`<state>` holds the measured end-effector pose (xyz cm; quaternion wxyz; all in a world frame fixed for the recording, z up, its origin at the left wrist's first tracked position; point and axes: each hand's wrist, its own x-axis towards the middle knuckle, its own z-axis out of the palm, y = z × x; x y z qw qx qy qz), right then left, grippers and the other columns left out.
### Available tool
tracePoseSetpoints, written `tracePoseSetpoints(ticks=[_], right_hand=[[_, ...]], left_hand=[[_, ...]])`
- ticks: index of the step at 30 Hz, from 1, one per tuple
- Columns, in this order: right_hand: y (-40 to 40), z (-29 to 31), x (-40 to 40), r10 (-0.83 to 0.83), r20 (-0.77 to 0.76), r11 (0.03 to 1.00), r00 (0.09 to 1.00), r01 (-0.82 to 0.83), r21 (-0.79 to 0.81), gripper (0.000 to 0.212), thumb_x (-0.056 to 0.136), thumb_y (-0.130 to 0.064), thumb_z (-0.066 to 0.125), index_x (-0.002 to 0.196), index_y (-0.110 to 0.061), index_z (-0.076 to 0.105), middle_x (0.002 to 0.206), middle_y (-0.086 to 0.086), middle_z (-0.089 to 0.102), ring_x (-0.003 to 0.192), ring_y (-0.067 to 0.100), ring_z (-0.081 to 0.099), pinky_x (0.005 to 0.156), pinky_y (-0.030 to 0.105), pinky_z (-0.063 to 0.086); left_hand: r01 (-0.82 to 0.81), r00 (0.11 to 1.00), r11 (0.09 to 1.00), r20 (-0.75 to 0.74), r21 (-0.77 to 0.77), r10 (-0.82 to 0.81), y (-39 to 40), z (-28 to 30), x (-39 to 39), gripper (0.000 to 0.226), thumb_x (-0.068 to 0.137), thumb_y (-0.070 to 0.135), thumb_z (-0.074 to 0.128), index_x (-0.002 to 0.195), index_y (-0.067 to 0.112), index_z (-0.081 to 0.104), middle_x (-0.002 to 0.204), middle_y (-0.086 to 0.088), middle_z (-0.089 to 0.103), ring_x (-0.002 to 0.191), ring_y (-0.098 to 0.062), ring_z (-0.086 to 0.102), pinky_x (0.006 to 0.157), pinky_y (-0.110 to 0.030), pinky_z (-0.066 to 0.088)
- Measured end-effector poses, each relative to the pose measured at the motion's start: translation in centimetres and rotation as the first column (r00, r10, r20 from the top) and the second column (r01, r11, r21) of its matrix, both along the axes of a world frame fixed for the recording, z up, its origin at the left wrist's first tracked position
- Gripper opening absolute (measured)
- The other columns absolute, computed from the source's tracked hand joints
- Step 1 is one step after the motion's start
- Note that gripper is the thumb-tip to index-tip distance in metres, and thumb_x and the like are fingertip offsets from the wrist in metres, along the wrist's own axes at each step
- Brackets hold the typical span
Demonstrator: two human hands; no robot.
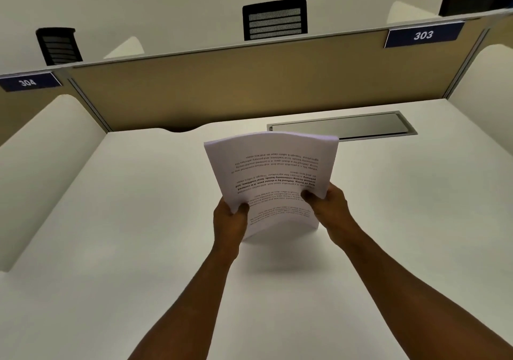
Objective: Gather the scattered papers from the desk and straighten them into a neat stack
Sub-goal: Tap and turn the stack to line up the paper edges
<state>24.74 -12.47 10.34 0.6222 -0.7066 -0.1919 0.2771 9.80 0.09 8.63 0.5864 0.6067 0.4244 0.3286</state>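
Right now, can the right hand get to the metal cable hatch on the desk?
Probably not yet: the right hand grips the paper stack, which stands between it and the cable hatch.

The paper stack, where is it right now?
Head view, center: the paper stack stands on the white desk, held by left hand and right hand.

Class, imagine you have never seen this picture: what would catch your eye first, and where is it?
First, the stack of papers held on edge at the centre, its lower edge on the white desk, print upside down. The left hand and right hand grip its two sides. Behind, a tan partition carries blue signs, 303 at right and 304 at left.
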Motion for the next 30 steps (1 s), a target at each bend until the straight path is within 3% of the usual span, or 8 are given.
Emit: tracePoseSetpoints(ticks=[7,10,12,16,22,25,28,30], right_hand=[[-0.4,2.7,1.5,-0.031,0.013,0.995,0.999,0.03,0.1,0.025,0.087,-0.009,0.067,0.1,-0.029,0.06,0.106,0.003,0.071,0.095,0.024,0.069,0.084,0.043,0.057],[-0.7,5.5,3.1,-0.249,0.129,0.949,0.96,0.215,0.229,0.044,0.081,-0.015,0.074,0.117,-0.022,0.049,0.111,0.0,0.064,0.096,0.014,0.063,0.083,0.027,0.053],[-1.3,7.6,3.6,-0.333,0.461,0.942,0.823,0.272,0.195,0.07,0.078,-0.026,0.076,0.136,-0.017,0.038,0.13,0.001,0.053,0.108,0.012,0.053,0.091,0.018,0.043],[-1.6,11.7,3.2,-0.103,0.864,0.978,0.492,0.208,-0.002,0.09,0.077,-0.04,0.071,0.149,-0.02,0.022,0.148,0.0,0.039,0.13,0.021,0.04,0.113,0.037,0.028],[-1.5,13.2,4.1,0.185,0.612,0.982,0.769,-0.115,-0.153,0.02,0.087,-0.024,0.067,0.107,-0.023,0.065,0.096,-0.002,0.07,0.086,0.02,0.066,0.079,0.044,0.057],[-2.2,12.2,4.7,0.153,0.553,0.988,0.819,-0.144,-0.061,0.014,0.09,-0.022,0.064,0.104,-0.023,0.067,0.094,-0.004,0.072,0.083,0.015,0.07,0.069,0.036,0.057],[-3.0,11.3,5.4,0.054,0.457,0.989,0.888,-0.111,0.1,0.012,0.091,-0.017,0.064,0.099,-0.027,0.065,0.084,-0.018,0.072,0.073,0.0,0.068,0.059,0.018,0.052],[-3.7,10.9,5.8,0.005,0.374,0.982,0.927,-0.075,0.172,0.013,0.091,-0.018,0.064,0.096,-0.03,0.065,0.083,-0.021,0.072,0.074,0.0,0.068,0.061,0.019,0.052]], left_hand=[[0.053,0.993,0.975,-0.111,0.217,-0.03,0.8,2.7,-0.1,0.021,0.095,0.009,0.055,0.109,0.024,0.056,0.093,0.013,0.063,0.082,-0.005,0.062,0.056,-0.007,0.05],[0.164,0.969,0.913,-0.234,0.373,-0.078,2.0,5.4,-0.2,0.022,0.091,0.03,0.056,0.11,0.02,0.059,0.096,0.006,0.065,0.083,-0.011,0.063,0.062,-0.014,0.048],[0.241,0.937,0.865,-0.337,0.441,-0.09,2.7,7.2,-0.1,0.023,0.093,0.028,0.055,0.111,0.015,0.059,0.097,0.005,0.063,0.082,-0.01,0.06,0.062,-0.013,0.043],[0.36,0.876,0.777,-0.473,0.517,-0.091,3.1,10.3,0.5,0.014,0.094,0.019,0.052,0.105,0.014,0.059,0.09,0.005,0.061,0.073,-0.007,0.058,0.057,-0.014,0.039],[0.444,0.83,0.693,-0.553,0.568,-0.079,2.7,12.5,0.6,0.015,0.091,0.02,0.054,0.103,0.014,0.059,0.093,-0.001,0.067,0.079,-0.022,0.063,0.062,-0.026,0.048],[0.377,0.841,0.711,-0.541,0.594,0.006,3.7,12.2,-0.2,0.025,0.085,0.024,0.061,0.109,0.02,0.056,0.094,0.002,0.068,0.078,-0.02,0.063,0.064,-0.028,0.051],[0.138,0.908,0.739,-0.381,0.66,0.171,4.8,10.6,-1.6,0.063,0.079,0.021,0.069,0.136,0.023,0.042,0.113,0.004,0.063,0.092,-0.016,0.06,0.08,-0.029,0.05],[-0.042,0.959,0.858,-0.221,0.512,0.179,5.4,9.3,-1.9,0.084,0.079,0.015,0.073,0.148,0.024,0.024,0.136,0.001,0.053,0.113,-0.014,0.053,0.095,-0.032,0.045]])
